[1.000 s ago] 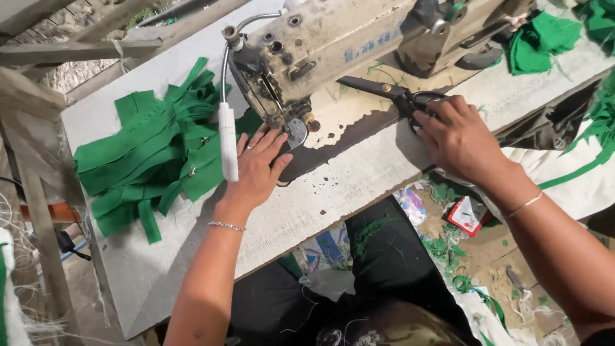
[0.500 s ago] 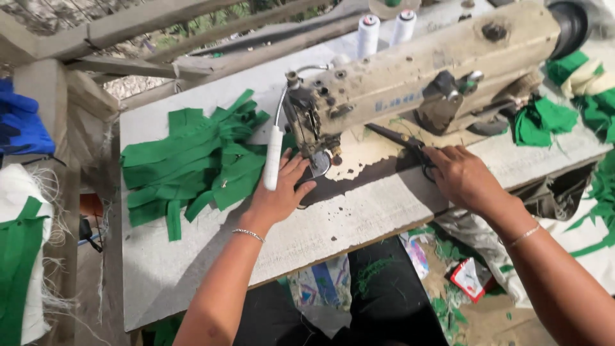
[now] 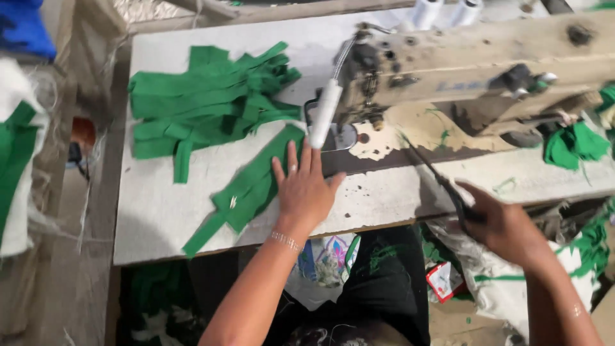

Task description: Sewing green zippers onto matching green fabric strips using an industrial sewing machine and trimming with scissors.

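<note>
Lying flat, fingers spread, the left hand is pressed on a green strip; scissors, gripped by the right hand, could be snagged on cloth.

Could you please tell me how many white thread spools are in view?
2: both white thread spools stand side by side behind the beige sewing machine; others may be hidden.

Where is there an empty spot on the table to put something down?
Bare tabletop lies left of the loose strip, below the green pile. Another patch runs between the left hand and the scissors in the right hand. It is crowded around the pile and under the machine.
</note>
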